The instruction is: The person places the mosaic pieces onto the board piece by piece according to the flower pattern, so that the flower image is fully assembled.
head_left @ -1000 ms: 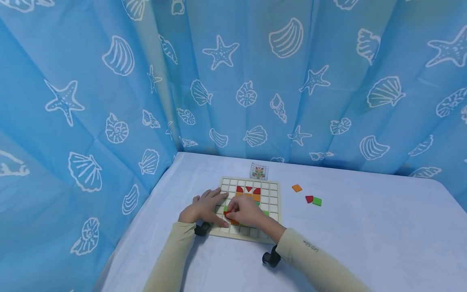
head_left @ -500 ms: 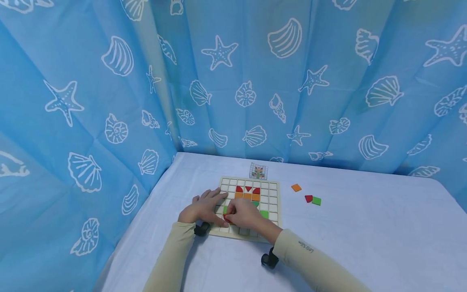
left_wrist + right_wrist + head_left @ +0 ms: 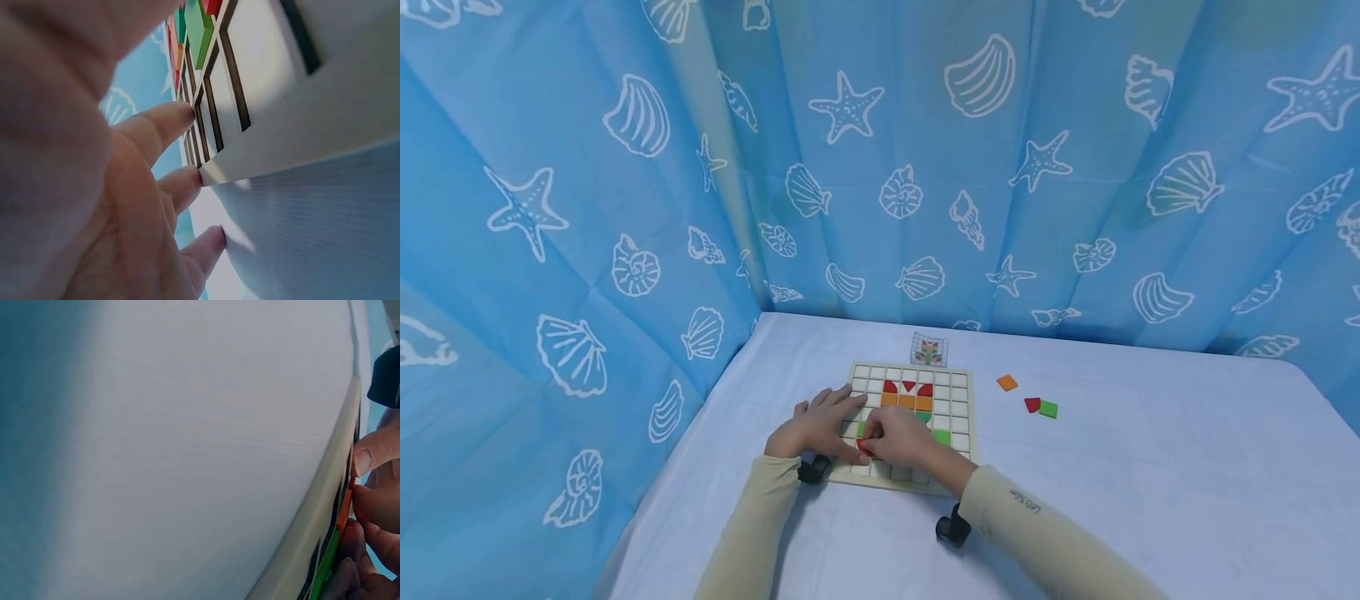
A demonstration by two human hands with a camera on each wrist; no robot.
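A pale wooden grid board [image 3: 961,417] lies on the table with flat coloured tiles in its cells. My left hand [image 3: 820,427] rests on its left side with fingers spread. In the left wrist view, fingertips [image 3: 184,112] touch the board's edge. My right hand [image 3: 901,438] is over the lower left of the pattern, pinching a red tile [image 3: 862,447] at its cell. In the right wrist view, a thin red bit of that tile [image 3: 352,483] shows between the fingers, beside orange and green tiles [image 3: 326,562]. The right hand hides the pattern's middle.
A small pattern card [image 3: 929,350] lies behind the board. To the right are a loose orange tile [image 3: 1007,382], a red tile [image 3: 1032,405] and a green tile [image 3: 1048,409]. A blue shell-print curtain [image 3: 925,167] hangs behind the white-covered table [image 3: 1150,467].
My right hand has shifted slightly down and left with the red tile, which now sits lower, at a cell by the left thumb. The left hand stays in place.
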